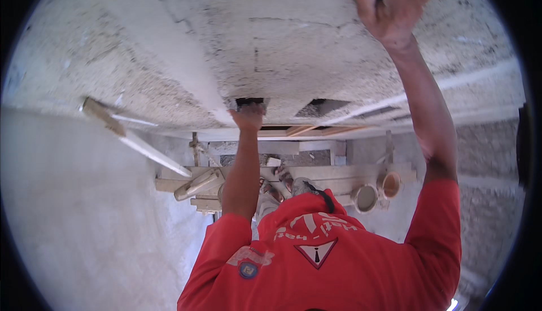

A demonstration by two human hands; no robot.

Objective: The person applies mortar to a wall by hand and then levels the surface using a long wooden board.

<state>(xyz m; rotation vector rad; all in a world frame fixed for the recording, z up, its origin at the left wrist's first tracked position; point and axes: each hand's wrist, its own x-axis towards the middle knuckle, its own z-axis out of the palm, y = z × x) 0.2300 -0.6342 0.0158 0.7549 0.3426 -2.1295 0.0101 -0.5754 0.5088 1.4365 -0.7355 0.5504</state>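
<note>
Both my arms, in red sleeves, reach out to a rough grey plastered wall. My left hand is closed in a fist at the wall's lower edge, gripping a small dark tool pressed against the plaster. My right hand is stretched far up at the top of the view. Its fingers are curled against the plaster, and the frame edge hides whatever it may hold. A smoother, paler band of plaster runs diagonally across the wall between the rough patches.
Below me are wooden scaffold planks with my shoes on them. Two round buckets sit to the right. A long straightedge leans at the left. Dark block openings show under the plaster. A bare block wall stands at the right.
</note>
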